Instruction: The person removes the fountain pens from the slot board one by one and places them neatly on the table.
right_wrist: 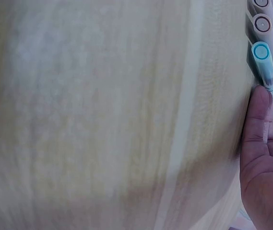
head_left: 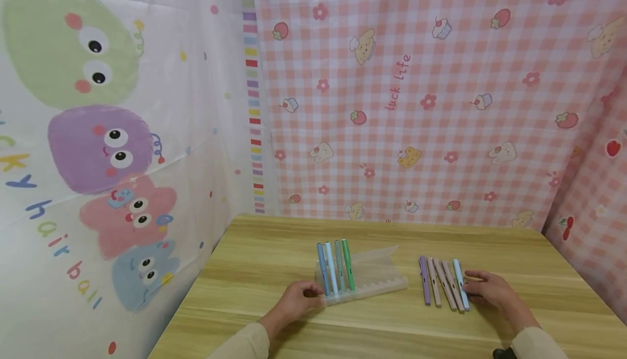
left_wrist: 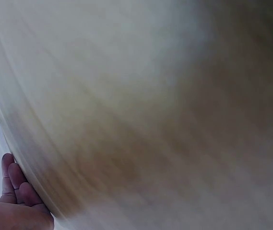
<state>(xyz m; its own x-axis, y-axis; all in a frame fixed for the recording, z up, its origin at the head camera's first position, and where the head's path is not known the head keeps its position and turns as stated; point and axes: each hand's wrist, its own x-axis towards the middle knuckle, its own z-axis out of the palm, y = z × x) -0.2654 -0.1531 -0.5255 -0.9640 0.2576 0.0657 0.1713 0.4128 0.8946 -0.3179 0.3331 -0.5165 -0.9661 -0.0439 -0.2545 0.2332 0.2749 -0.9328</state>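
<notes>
Left hand (head_left: pixel 297 300) at left end of pen rack (head_left: pixel 374 292), grip unclear; four pens (head_left: pixel 331 266) inside. Right hand (head_left: pixel 495 291), fingers loosely extended, touches light-blue pen (head_left: pixel 459 272) toward right edge of table (head_left: pixel 509 247); taupe pens (head_left: pixel 444 283), purple pen (head_left: pixel 424 281) alongside.

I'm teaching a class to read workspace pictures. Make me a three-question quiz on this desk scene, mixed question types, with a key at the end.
1. Count: how many pens sit in the clear pen holder?

2. Multiple choice: which loose pen is the right hand nearest to?
a) the purple pen
b) a taupe pen
c) the light blue pen

3. True or false, about the left hand: of the pens in the holder, the green one is closest to it.

Key
1. Four.
2. c.
3. False; the darker blue pen is closest.
</notes>
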